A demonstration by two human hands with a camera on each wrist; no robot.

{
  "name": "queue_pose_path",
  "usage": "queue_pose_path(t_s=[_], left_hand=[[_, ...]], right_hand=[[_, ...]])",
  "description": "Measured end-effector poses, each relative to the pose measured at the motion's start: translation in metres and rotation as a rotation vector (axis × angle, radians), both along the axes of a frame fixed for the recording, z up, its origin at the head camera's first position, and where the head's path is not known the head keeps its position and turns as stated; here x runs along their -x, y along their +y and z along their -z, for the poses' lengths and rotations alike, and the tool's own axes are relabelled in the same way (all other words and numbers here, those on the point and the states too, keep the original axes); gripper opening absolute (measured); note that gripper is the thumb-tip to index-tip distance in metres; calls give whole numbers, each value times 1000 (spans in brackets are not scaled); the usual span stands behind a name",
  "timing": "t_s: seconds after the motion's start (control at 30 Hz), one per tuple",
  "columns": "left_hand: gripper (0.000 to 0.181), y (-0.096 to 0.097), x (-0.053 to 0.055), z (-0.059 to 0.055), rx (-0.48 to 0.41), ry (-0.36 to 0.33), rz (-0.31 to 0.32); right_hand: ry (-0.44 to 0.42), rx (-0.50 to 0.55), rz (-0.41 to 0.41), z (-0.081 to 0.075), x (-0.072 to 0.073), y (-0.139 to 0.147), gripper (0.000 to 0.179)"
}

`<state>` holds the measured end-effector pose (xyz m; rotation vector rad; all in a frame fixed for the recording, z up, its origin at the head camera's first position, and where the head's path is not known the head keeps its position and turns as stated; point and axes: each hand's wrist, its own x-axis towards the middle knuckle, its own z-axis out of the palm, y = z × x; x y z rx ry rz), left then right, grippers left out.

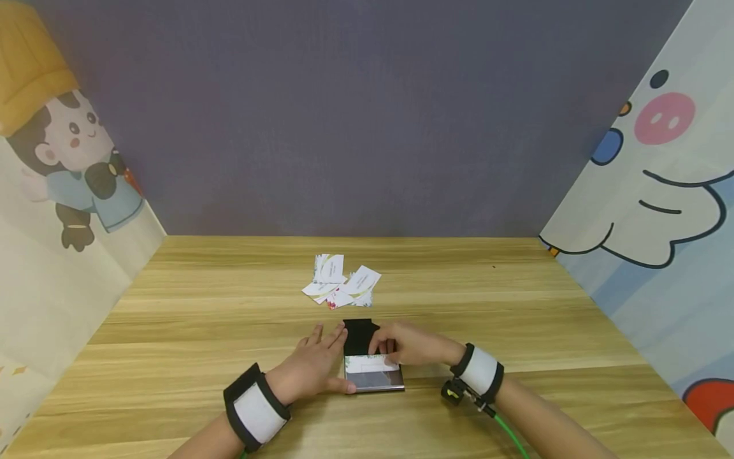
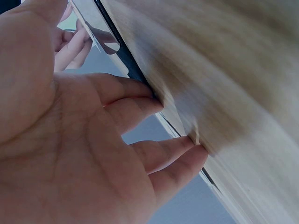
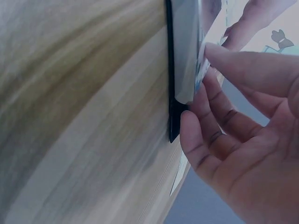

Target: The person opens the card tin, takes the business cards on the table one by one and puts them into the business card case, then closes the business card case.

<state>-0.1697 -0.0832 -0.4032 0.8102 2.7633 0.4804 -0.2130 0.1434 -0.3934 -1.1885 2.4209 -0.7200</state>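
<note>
In the head view a card case (image 1: 375, 381) lies on the table, its black flap (image 1: 358, 338) folded back flat and its shiny metal pocket nearest me. A white card (image 1: 361, 364) with a leafy print is at the pocket's mouth, its lower part hidden. My right hand (image 1: 415, 344) pinches this card between thumb and fingers, as the right wrist view shows beside the case (image 3: 184, 56). With fingers extended, my left hand (image 1: 309, 366) rests along the left side of the case, thumb at its near left corner. In the left wrist view its fingertips touch the table.
Several printed cards (image 1: 331, 268) lie loosely overlapped on the wooden table (image 1: 201, 306) beyond the case. A dark grey panel (image 1: 355, 121) stands at the back. Cartoon-printed walls (image 1: 676, 210) border both sides. A green cable (image 1: 510, 433) runs from the right wrist strap.
</note>
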Motion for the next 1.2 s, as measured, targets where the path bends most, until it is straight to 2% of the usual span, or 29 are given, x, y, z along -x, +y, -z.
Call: queue_pose_path(t_s=[0.4,0.6,0.83,1.2], left_hand=[[96,1,0,-1,14,-3,-2],[97,1,-1,-2,16,-9,-4],[97,1,0,-2,22,8,-2],[96,0,-2,-3,11,15,12]], right_hand=[[5,-55,32,0,-1,-3,22],[-27,5,25,-6,6,-2,21],[100,65,80,-11,36,-6,21],[154,79,227,2,87,-10,34]])
